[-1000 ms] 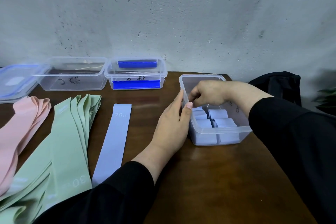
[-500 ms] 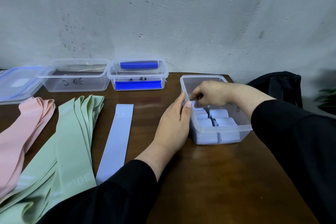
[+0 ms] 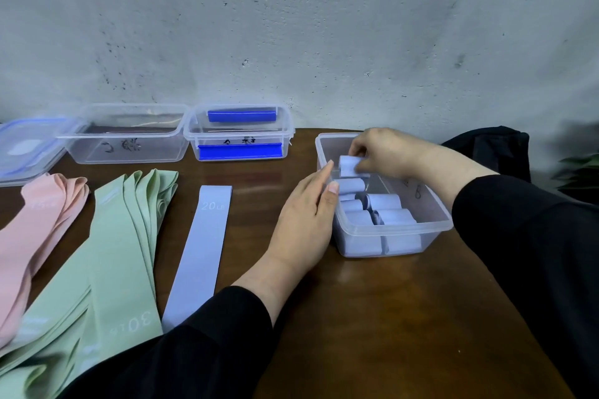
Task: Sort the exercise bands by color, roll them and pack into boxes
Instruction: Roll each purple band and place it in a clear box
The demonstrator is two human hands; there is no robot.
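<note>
Two hands are at the clear box (image 3: 434, 220) that sits at three o'clock on the wooden table (image 3: 389, 317). My right hand (image 3: 385, 152) pinches a rolled lilac band (image 3: 348, 165) just above the box's far left corner, over the other lilac rolls (image 3: 385, 214) packed inside. My left hand (image 3: 304, 220) lies flat and relaxed against the box's left wall, thumb tip on the rim, grasping nothing. One flat lilac band (image 3: 201, 249) marked 20 LB lies at nine o'clock from the box, beside the green bands (image 3: 107, 256), with the pink bands (image 3: 35, 230) further left. At eleven o'clock, by the wall, stand an open box (image 3: 126, 136) and one with blue clips (image 3: 240, 136).
</note>
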